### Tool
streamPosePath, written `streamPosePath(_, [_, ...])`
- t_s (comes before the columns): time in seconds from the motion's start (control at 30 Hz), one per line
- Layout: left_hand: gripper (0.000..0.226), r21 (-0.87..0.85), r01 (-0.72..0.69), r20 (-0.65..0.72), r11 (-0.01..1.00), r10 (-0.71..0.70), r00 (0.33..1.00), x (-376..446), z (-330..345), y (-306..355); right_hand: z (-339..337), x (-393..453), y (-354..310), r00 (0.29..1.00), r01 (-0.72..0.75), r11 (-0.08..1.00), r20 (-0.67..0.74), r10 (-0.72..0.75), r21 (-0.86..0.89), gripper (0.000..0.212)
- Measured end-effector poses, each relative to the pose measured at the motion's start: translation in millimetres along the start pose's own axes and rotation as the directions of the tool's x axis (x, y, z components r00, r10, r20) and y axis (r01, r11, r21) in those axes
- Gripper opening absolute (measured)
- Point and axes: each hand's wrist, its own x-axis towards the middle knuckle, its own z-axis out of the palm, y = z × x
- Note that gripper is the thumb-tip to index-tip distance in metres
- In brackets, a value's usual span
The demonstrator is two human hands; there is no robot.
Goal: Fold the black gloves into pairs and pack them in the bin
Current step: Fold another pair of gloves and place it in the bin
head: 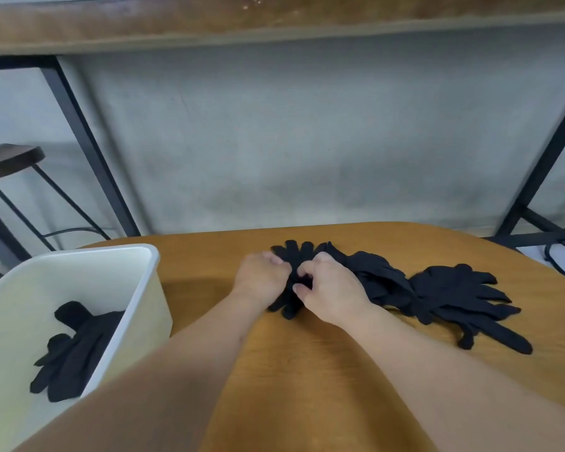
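On the wooden table (307, 370), my left hand (261, 275) and my right hand (330, 288) both grip a black glove (292, 256) between them, fingers curled into its cloth. Its fingertips stick out beyond my knuckles and below my hands. A pile of several more black gloves (454, 295) lies just right of my right hand. The cream bin (118, 256) stands at the left with a folded pair of black gloves (72, 350) inside on its floor.
A dark round stool (7, 158) and black metal frame legs (85, 138) stand beyond the table at the left. Another black frame leg (542, 164) rises at the right. A grey wall fills the background.
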Motion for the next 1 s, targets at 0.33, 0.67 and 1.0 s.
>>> streamPosePath(0.33, [0.022,-0.518,-0.066,0.095,0.853,0.134,0.986,-52,-60,61,-88,-25,-28,0.995,0.037,0.927,-0.104,0.002,0.374,0.016])
streamPosePath(0.67, [0.013,-0.163,-0.293,0.159,0.942,0.318,0.935,-101,-94,55,-159,-78,-54,0.983,-0.024,0.961,0.184,-0.028,0.276,0.024])
streamPosePath(1.0, [0.019,0.047,-0.515,-0.046,0.856,0.517,0.855,-146,-90,20,-134,-123,-63,0.988,0.144,0.931,-0.094,-0.120,0.334,0.022])
